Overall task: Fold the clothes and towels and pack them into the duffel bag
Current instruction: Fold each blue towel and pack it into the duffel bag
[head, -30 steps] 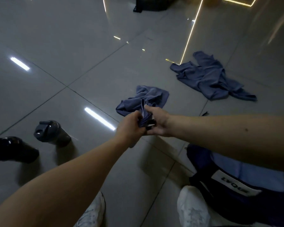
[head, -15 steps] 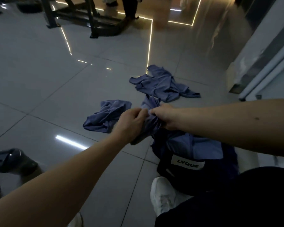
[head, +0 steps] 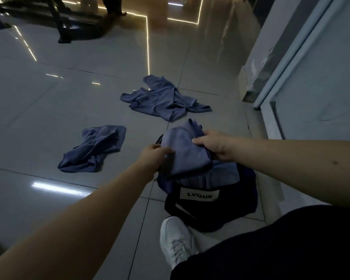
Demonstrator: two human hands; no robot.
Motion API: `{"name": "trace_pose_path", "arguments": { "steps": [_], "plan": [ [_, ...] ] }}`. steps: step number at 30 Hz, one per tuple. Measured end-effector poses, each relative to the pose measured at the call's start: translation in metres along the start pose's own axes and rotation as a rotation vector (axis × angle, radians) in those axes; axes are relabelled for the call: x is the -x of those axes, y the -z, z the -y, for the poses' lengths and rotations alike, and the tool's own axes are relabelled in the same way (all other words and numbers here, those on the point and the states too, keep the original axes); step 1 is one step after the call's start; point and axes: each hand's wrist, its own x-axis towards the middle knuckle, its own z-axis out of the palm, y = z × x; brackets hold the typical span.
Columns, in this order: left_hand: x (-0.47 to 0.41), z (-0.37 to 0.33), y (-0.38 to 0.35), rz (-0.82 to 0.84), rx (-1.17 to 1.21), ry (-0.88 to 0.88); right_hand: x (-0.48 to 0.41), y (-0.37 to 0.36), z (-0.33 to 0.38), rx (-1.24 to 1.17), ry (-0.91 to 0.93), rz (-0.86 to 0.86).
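Note:
A dark navy duffel bag [head: 210, 211] with a white LVQUE label lies open on the tiled floor in front of me. A folded blue cloth [head: 184, 152] sits over the bag's open top. My left hand [head: 154, 156] grips its left edge and my right hand [head: 212, 144] holds its right side, fingers curled on the fabric. More blue fabric shows inside the bag. A crumpled blue towel [head: 95, 148] lies on the floor to the left. A crumpled blue garment [head: 162, 100] lies further back.
My white shoe [head: 176, 241] and dark trouser leg are beside the bag at the bottom. A white wall and door frame [head: 303, 67] stand at the right. Dark equipment legs [head: 61, 27] stand at the far left back.
Both hands carried the folded cloth from the floor at the left over to the bag's opening. The view swung right; the dark bottles at the left went out of view.

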Motion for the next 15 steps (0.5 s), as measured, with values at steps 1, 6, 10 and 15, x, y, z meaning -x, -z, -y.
{"name": "trace_pose_path", "arguments": {
  "steps": [1, 6, 10, 15],
  "plan": [
    [-0.002, 0.003, -0.004, -0.004, -0.062, -0.065, 0.001, 0.007, -0.004, 0.048, -0.029, -0.016],
    [0.001, 0.015, -0.035, 0.004, -0.410, -0.333, 0.002, 0.032, -0.028, 0.484, -0.048, -0.085],
    [-0.002, 0.020, -0.066, 0.005, -0.649, -0.469, -0.001, 0.038, -0.035, 0.713, 0.038, -0.159],
    [-0.005, 0.027, -0.102, 0.153, -0.797, -0.497, -0.007, 0.049, -0.042, 0.565, -0.045, -0.173]
  ]
}}
